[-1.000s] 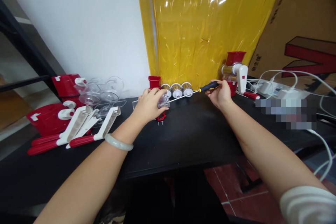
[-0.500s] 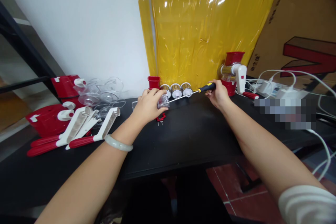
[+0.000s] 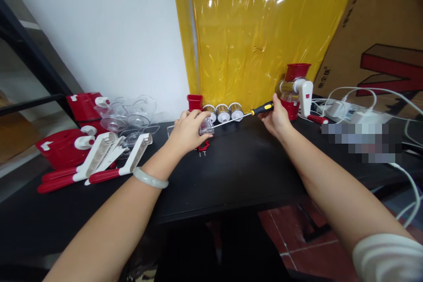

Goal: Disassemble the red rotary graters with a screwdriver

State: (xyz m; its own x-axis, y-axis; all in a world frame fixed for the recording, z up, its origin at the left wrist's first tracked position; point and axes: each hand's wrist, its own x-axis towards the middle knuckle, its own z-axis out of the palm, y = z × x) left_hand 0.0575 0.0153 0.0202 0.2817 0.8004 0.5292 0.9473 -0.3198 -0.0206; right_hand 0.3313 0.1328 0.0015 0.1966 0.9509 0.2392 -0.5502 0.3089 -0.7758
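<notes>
My left hand (image 3: 188, 131) is closed around a clear plastic part (image 3: 206, 126), holding it over the black table (image 3: 231, 176). In my right hand (image 3: 276, 119) is the black and yellow handle of a screwdriver (image 3: 263, 108). Its long shaft slants down to the left, and the tip meets the clear part. Beneath my left fingers lies a small red piece (image 3: 204, 146) with screws or pins beside it. Behind, a red hopper-shaped part (image 3: 194, 102) stands next to several metal grater drums (image 3: 223, 113).
White crank handles with red grips (image 3: 135, 154), red housings (image 3: 59, 149) and clear plastic parts (image 3: 139, 112) crowd the left. An assembled rotary grater (image 3: 296, 92) stands at the back right, beside white cables and adapters (image 3: 360, 110). A yellow plastic curtain (image 3: 251, 35) hangs behind.
The view has shifted slightly. My right thumb has lifted and the fingers have loosened around the screwdriver handle; its tip remains at the clear part. My left hand keeps its hold.
</notes>
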